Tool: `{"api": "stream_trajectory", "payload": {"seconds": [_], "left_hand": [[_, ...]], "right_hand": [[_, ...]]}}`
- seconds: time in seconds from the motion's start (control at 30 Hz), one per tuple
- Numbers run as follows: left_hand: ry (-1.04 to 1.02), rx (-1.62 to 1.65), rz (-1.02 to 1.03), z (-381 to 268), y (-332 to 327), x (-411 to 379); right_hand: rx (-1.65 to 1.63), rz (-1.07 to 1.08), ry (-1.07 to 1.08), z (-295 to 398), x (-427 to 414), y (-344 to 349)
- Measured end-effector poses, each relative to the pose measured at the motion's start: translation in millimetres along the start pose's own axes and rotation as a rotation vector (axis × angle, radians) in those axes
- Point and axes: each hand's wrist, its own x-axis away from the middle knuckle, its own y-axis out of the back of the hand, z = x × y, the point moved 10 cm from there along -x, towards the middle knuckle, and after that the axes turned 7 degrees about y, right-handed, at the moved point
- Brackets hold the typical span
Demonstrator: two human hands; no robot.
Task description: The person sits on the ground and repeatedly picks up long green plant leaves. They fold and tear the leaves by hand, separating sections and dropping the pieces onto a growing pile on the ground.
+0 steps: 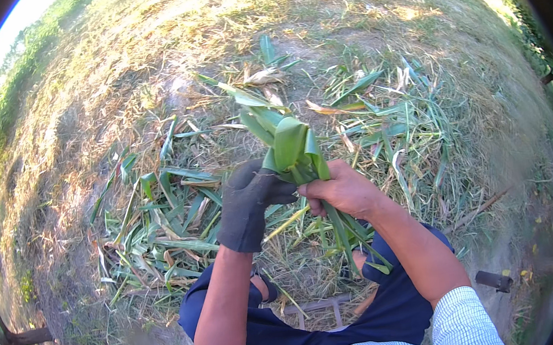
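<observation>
A bundle of long green leaves [289, 143], like maize leaves, is held between my two hands in front of my knees. My left hand [257, 194], in a dark grey glove, grips the bundle's left side near its folded middle. Bare, my right hand [343, 189] is closed round the leaves on the right, and their loose ends hang down below it towards my right knee. The fingers of both hands are close together, and the leaves partly hide them.
Cut green leaves [175, 223] lie scattered on the ground to the left, with more cut leaves and stalks [392, 120] to the right. A metal frame [316, 306] is between my feet. A thin stick [480, 209] and a dark cylindrical object [493, 281] lie at the right; a branch [26, 338] shows at the left.
</observation>
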Motion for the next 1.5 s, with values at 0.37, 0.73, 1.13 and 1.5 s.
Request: {"api": "stream_trajectory", "payload": {"seconds": [0.37, 0.73, 1.13, 1.5], "left_hand": [[-0.115, 0.028, -0.108, -28, 20, 12], [-0.252, 0.073, -0.195, -60, 44, 24], [-0.533, 0.205, -0.344, -125, 138, 72], [-0.458, 0.072, -1.022, -57, 331, 197]], "right_hand": [[-0.215, -0.149, 0.047, 8, -2, 55], [0.144, -1.266, 0.481, 51, 112, 299], [0.555, -0.842, 0.322, 74, 48, 173], [0.675, -0.673, 0.269, 58, 14, 121]]}}
